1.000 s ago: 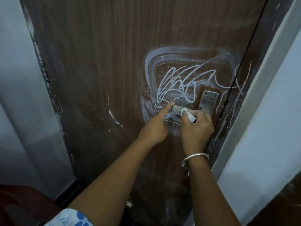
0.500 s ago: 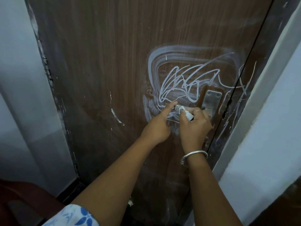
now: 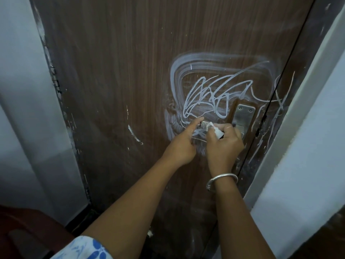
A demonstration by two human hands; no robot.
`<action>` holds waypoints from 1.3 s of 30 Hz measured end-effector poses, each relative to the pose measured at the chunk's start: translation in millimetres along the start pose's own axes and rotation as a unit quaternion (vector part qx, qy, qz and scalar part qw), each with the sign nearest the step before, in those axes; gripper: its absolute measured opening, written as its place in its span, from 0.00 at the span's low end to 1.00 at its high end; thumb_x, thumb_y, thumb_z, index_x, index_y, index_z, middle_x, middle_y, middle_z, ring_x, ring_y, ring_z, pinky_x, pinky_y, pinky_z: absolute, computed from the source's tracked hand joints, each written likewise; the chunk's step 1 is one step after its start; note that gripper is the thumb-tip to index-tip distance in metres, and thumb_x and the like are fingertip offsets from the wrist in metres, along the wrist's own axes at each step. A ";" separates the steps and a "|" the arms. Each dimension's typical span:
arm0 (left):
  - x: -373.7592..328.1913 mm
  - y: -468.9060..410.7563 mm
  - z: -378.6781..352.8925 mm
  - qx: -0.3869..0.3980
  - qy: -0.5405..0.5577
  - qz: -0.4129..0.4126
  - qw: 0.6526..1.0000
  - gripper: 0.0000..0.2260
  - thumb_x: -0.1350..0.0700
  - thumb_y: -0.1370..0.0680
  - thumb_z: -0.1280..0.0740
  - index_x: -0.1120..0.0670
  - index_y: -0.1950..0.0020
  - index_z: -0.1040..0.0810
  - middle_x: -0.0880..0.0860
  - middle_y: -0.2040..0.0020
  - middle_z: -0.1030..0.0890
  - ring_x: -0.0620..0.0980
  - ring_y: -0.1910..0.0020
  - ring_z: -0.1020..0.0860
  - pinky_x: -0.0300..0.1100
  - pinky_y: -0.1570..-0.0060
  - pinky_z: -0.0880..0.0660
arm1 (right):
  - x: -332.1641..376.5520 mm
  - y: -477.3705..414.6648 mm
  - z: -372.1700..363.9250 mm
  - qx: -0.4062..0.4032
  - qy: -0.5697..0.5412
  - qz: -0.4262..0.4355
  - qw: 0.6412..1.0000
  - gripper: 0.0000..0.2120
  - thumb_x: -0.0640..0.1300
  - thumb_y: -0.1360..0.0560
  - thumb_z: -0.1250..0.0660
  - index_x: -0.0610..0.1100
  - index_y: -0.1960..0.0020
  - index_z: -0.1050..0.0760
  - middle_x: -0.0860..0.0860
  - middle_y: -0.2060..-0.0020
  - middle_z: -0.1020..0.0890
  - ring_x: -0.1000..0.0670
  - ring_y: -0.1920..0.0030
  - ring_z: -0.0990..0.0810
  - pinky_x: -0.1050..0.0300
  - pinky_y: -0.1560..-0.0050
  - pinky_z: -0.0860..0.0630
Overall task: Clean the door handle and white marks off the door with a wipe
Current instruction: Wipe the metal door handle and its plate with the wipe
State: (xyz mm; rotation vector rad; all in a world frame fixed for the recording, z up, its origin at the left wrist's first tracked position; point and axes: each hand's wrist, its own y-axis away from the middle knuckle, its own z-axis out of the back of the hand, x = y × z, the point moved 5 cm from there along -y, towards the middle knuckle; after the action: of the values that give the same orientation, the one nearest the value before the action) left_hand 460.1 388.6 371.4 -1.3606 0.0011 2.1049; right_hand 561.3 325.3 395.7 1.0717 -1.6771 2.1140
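Your right hand (image 3: 225, 144) pinches the wipe (image 3: 214, 128) in curled fingers against the door handle (image 3: 204, 125), just left of the steel plate (image 3: 243, 116). Your left hand (image 3: 180, 146) lays a straight index finger on the door handle's free end, and you cannot tell whether its thumb grips underneath. The white marks (image 3: 214, 90) loop above the door handle and smear to its left, partly hidden by your hands, on a brown door (image 3: 130, 71) between a pale wall (image 3: 18, 90) and a pale frame (image 3: 298, 128).
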 end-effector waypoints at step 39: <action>20.1 -1.4 -6.6 0.011 0.184 0.059 0.981 0.31 0.75 0.28 0.43 0.54 0.28 0.38 0.59 0.60 0.24 0.48 0.65 0.24 0.38 0.67 0.26 | 20.0 -6.5 -26.2 0.101 0.067 0.049 0.991 0.04 0.36 0.29 0.32 0.36 0.55 0.22 0.39 0.55 0.23 0.41 0.58 0.24 0.60 0.59 0.33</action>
State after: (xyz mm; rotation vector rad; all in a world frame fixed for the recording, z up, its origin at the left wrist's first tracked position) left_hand 460.7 397.6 352.2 -1.7557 0.2628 1.9085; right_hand 540.7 346.3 411.9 0.8914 -1.5078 2.4034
